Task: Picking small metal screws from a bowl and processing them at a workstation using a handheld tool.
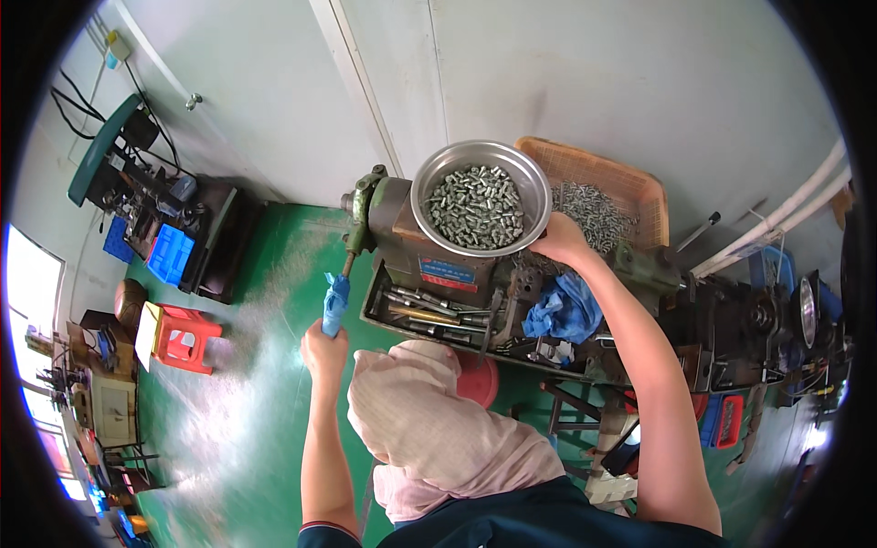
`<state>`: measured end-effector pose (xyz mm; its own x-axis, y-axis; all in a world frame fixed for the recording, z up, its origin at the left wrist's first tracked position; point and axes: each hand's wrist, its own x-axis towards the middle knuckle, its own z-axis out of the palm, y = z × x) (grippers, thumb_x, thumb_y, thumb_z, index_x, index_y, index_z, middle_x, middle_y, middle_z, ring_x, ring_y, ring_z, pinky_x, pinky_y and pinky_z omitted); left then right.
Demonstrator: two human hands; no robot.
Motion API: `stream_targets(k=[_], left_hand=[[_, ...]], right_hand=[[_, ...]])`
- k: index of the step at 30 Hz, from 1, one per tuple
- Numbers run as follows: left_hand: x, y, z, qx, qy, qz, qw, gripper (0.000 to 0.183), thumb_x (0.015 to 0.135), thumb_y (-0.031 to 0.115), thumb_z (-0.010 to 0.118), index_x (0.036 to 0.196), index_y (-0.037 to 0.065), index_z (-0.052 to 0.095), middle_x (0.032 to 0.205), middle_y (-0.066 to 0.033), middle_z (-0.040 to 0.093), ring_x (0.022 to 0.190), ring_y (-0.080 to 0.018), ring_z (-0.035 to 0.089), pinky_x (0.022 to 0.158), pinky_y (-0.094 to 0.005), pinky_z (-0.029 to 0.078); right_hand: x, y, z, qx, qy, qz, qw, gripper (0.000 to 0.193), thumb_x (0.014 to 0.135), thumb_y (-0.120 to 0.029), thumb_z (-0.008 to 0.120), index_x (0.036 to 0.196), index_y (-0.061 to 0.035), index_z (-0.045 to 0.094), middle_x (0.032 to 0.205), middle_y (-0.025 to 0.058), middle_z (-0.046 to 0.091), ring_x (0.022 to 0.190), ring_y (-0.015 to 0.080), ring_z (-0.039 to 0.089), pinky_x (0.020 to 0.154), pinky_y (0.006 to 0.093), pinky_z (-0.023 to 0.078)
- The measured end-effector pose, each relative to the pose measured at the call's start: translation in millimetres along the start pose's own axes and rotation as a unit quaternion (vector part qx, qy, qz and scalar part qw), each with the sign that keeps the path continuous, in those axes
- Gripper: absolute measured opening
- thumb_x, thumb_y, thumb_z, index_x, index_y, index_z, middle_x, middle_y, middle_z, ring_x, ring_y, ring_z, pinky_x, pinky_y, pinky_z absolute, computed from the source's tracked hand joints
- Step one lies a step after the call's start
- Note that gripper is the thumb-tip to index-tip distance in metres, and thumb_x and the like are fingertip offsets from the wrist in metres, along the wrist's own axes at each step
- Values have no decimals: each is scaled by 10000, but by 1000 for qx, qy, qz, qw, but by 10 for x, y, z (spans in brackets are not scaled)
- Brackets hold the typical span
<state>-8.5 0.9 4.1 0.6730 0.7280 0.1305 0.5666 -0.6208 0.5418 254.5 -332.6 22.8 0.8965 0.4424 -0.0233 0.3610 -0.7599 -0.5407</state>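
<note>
My left hand [324,350] is closed around the lower end of a lever handle wrapped in blue material [335,306]. That lever runs up to a green machine head [365,215] on a small bench lathe. On top of the machine rests a round metal bowl [425,164] heaped with small shiny metal parts [480,205]. My right hand [561,239] is at the bowl's lower right rim, its fingers bent and drawn together. What those fingertips hold, if anything, is hidden. Just below that wrist a crumpled blue cloth [564,309] lies on the machine.
Behind the right hand sits an orange plastic basket [649,196] with many small metal pieces. A tool tray [388,315] in front of the machine holds rods and tools. A red stool [187,340] stands on the green floor at left. More machinery [749,315] is at right.
</note>
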Motion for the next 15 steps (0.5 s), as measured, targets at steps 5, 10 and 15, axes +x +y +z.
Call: stream_targets(k=[5,10,15], left_hand=[[-11,23,-13,-8,-12,-14,1000,156,701,148,606,720,-5,591,660,-231,582,666,-421,571,613,-463,438],[1,-19,-18,-9,-9,-1,1000,155,702,147,608,711,-6,582,626,-226,564,634,-421,556,601,-454,434],[13,54,-33,-16,-18,-13,1000,159,705,148,610,695,-5,569,611,-220,558,629,-419,556,595,-448,436]], right_hand=[[42,-93,7,-70,-34,10,997,254,593,-239,676,812,-111,693,799,77,673,814,284,625,724,413,481],[-8,-167,66,-107,-8,-10,994,362,616,-303,716,929,-132,655,913,65,637,948,285,549,770,446,410],[-51,-145,123,-112,4,-56,992,327,670,-238,685,965,-112,623,968,62,616,991,239,526,802,416,379]])
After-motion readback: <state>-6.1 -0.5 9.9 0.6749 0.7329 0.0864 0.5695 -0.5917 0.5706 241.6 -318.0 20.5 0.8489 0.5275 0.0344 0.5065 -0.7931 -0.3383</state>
